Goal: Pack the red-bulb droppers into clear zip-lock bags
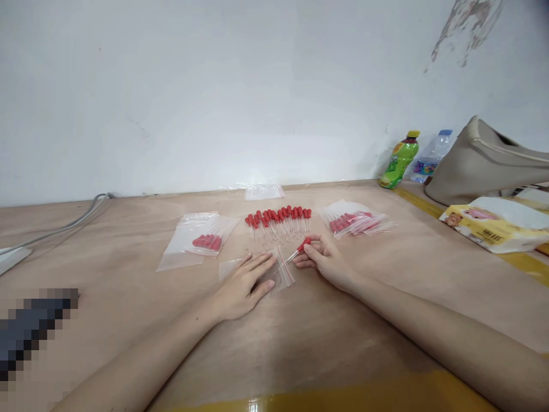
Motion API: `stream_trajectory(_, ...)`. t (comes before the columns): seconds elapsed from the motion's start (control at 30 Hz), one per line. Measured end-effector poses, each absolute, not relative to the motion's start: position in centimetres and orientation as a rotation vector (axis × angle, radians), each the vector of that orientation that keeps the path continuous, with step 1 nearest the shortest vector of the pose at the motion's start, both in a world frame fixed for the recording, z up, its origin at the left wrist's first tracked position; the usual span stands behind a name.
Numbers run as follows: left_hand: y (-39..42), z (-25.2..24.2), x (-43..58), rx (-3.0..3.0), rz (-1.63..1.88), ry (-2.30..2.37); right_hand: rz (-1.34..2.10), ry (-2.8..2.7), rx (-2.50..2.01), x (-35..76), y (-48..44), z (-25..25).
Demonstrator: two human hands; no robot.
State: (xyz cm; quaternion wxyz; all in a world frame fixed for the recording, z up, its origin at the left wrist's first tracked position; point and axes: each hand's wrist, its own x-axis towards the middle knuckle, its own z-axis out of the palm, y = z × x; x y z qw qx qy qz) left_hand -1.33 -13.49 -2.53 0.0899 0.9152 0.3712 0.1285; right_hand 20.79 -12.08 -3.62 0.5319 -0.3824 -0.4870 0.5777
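My left hand [244, 287] lies flat with fingers spread on a clear zip bag [281, 280], whose red-striped opening faces right. In my right hand [326, 260] is a glass dropper [305, 244] with a red rubber bulb, pinched by the bulb. Its glass tip points left and down at the bag's opening; whether it is inside I cannot tell. Just beyond my hands, several loose droppers [281, 216] lie in a row, bulbs away from me. To the left, a bag of droppers [208, 241] rests over other clear bags. More filled bags [352, 220] overlap on the right.
A flat clear bag [263, 193] lies near the wall. At the right are a green bottle [400, 160], a clear bottle [433, 155], a beige bag [489, 160] and a yellow tissue pack [493, 226]. A grey cable [81, 217] and a pixelated dark object [34, 323] are at the left.
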Motion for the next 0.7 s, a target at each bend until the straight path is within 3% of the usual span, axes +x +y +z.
stream_trajectory(0.3, -13.5, -2.6, -1.3, 2.69, 0.46, 1.052, 1.684, -1.512, -0.605, 22.0, -11.8, -3.5)
stream_trajectory(0.47, -13.9, -2.1, -0.6, 2.659, 0.7, 1.183, 1.83, -1.592, -0.718, 22.0, -11.6, -3.3)
stream_trajectory(0.7, -13.7, -0.1, -2.9, 2.66, 0.367, 0.878, 1.667, -1.606, -1.004, 22.5, -11.2, -3.4)
